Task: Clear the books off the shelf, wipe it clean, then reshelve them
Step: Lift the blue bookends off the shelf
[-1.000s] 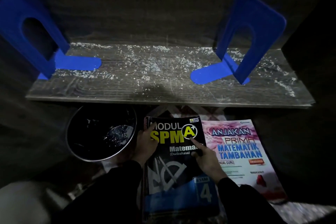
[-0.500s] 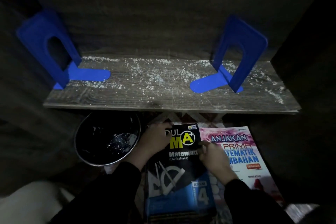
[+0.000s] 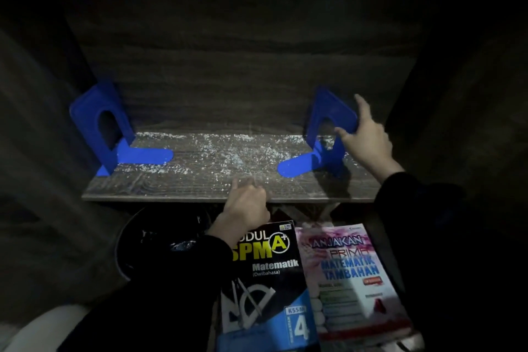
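The shelf [image 3: 143, 186] has no books on it but is thick w/ white crumbs [image 3: 228, 151]. The black book [image 3: 268, 274] & pink book [image 3: 351, 274] lie just below its front edge. My right hand [image 3: 368, 137] pinches the right bookend [image 3: 323, 120] on the shelf. My left hand [image 3: 245, 206] is curled at the front edge, blurred, so can't tell if it holds anything. Risk: dragging the bookend could sweep crumbs onto the books below.

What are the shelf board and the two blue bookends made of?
Shelf board: probably wood-grain laminate or veneer, dark, matte; streaky printed-looking grain, thin straight front edge. Solid wood not ruled out.
Left bookend and right bookend: thin bent sheet, likely painted metal, smooth blue; tongue cut from the upright lies flat as foot. Plastic possible.
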